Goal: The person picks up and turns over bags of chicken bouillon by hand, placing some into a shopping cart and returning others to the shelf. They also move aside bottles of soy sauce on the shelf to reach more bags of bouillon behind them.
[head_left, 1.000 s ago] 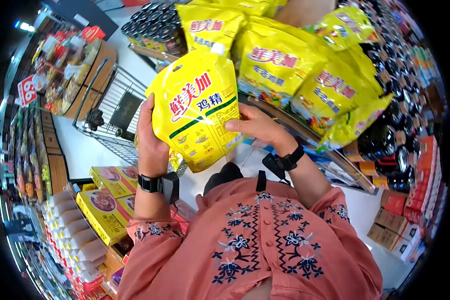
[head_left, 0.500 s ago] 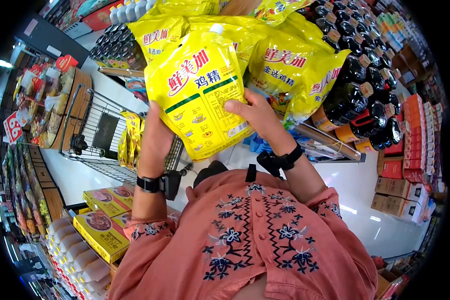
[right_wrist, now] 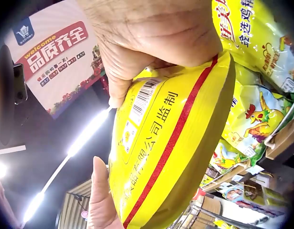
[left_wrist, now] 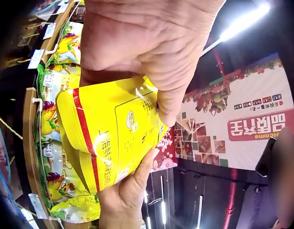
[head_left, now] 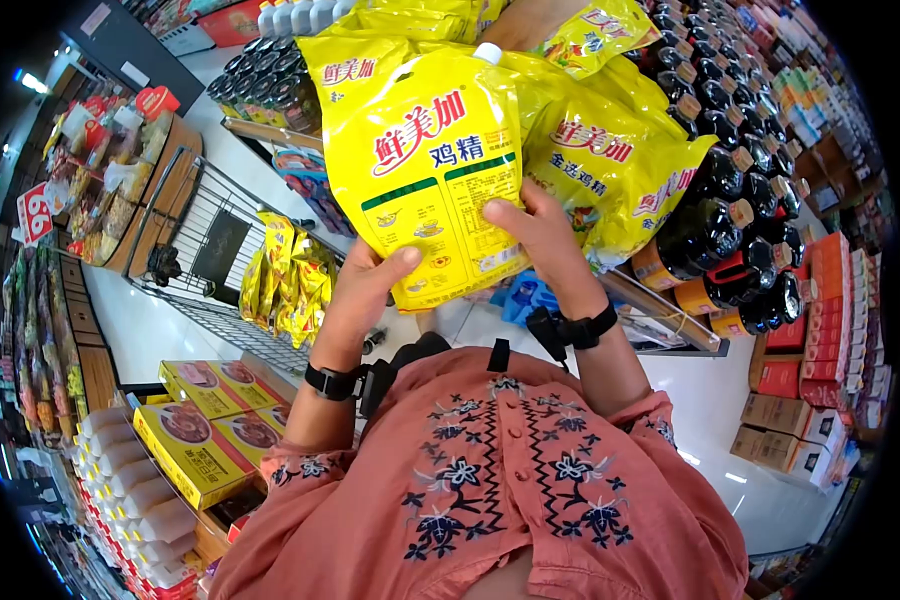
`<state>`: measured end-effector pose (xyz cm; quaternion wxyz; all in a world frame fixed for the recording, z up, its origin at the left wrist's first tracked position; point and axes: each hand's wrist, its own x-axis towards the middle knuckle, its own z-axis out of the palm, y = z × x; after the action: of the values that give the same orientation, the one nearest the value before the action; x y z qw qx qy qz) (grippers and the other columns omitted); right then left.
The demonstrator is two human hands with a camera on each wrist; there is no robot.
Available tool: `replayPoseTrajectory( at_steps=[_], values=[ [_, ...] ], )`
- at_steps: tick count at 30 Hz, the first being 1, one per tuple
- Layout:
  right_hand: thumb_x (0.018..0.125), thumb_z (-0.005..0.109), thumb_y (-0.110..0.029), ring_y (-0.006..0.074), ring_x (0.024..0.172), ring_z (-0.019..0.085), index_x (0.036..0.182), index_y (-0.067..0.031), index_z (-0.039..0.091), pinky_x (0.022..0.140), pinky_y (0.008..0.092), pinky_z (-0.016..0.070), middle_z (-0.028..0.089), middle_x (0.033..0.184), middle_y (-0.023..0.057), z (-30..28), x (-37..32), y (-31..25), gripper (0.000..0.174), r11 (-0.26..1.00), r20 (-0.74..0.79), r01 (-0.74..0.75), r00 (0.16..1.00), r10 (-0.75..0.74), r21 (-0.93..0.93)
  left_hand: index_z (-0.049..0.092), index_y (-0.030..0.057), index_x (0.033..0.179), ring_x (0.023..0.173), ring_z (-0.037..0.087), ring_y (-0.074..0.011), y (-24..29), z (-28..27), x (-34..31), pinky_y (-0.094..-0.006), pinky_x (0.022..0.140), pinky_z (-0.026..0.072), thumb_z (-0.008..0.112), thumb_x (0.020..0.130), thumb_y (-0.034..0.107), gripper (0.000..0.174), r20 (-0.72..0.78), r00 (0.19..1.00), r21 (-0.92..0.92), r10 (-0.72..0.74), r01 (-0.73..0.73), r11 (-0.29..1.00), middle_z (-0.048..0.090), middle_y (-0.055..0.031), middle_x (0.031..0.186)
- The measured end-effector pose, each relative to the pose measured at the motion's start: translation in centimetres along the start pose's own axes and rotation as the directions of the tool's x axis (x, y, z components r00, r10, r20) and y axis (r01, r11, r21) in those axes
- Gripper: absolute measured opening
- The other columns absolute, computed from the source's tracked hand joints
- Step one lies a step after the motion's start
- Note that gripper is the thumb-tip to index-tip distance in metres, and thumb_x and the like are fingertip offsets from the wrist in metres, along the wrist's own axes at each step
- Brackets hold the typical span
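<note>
A yellow pouch with a white cap and red lettering (head_left: 425,150) is held up in front of the shirt, its printed side toward the head camera. The left hand (head_left: 362,290) grips its lower left corner, thumb on the front and fingers hidden behind. At the lower right edge the right hand (head_left: 542,235) pinches it, thumb also on the front. The left wrist view shows the pouch's bottom (left_wrist: 113,129) between both hands. In the right wrist view, the red-striped base (right_wrist: 161,143) lies under the right hand (right_wrist: 156,38).
Similar yellow bags (head_left: 600,150) are piled behind the pouch, beside rows of dark bottles (head_left: 710,235). A shopping cart (head_left: 210,260) with small yellow packets (head_left: 288,280) stands at the left. Yellow boxes (head_left: 195,450) lie at lower left, cartons (head_left: 775,430) at lower right.
The left hand has gone from beside the pouch to its lower left corner, its thumb now on the front. Since the previous frame the pouch has shifted right and slightly up.
</note>
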<state>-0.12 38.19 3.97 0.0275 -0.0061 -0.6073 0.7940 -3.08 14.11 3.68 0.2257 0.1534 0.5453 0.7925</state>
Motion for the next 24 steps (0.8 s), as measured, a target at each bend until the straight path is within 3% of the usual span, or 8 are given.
replayPoseTrajectory(
  at_steps=[12, 18, 24],
  values=[
    [0.093, 0.073, -0.031, 0.0128, 0.104, 0.063, 0.130, 0.0003, 0.058, 0.092, 0.0270, 0.0496, 0.067, 0.119, 0.0068, 0.6, -0.9, -0.3, 0.050, 0.999, 0.039, 0.018, 0.999, -0.020, 0.031, 0.059, 0.0022, 0.131, 0.110, 0.066, -0.0178, -0.3, 1.4, -0.4, -0.0341, 0.095, 0.0531, 0.067, 0.095, 0.011, 0.038, -0.111, 0.993, -0.028, 0.041, -0.044, 0.999, 0.067, -0.0089, 0.127],
    [0.093, 0.073, -0.034, 0.0134, 0.103, 0.063, 0.128, 0.0010, 0.059, 0.090, 0.0293, 0.0508, 0.067, 0.117, 0.0065, 0.4, -0.9, -0.5, 0.051, 0.996, 0.033, 0.021, 0.999, -0.018, -0.082, 0.060, 0.0026, 0.129, 0.107, 0.065, -0.0144, -0.3, 1.9, -0.3, -0.0307, 0.093, 0.0519, 0.066, 0.095, 0.008, 0.035, -0.149, 0.985, -0.078, 0.086, -0.098, 0.992, 0.069, -0.0070, 0.122],
    [0.092, 0.073, -0.027, 0.0131, 0.097, 0.062, 0.119, 0.0002, 0.060, 0.087, 0.0292, 0.0505, 0.066, 0.110, 0.0064, -1.8, -1.1, -0.7, 0.040, 0.936, -0.121, 0.166, 0.970, -0.213, -0.310, 0.061, 0.0025, 0.127, 0.106, 0.066, -0.0145, -0.5, 1.3, 0.1, -0.0309, 0.092, 0.0524, 0.067, 0.094, 0.009, 0.034, -0.204, 0.974, -0.078, 0.102, -0.120, 0.990, 0.069, -0.0076, 0.122]
  ],
)
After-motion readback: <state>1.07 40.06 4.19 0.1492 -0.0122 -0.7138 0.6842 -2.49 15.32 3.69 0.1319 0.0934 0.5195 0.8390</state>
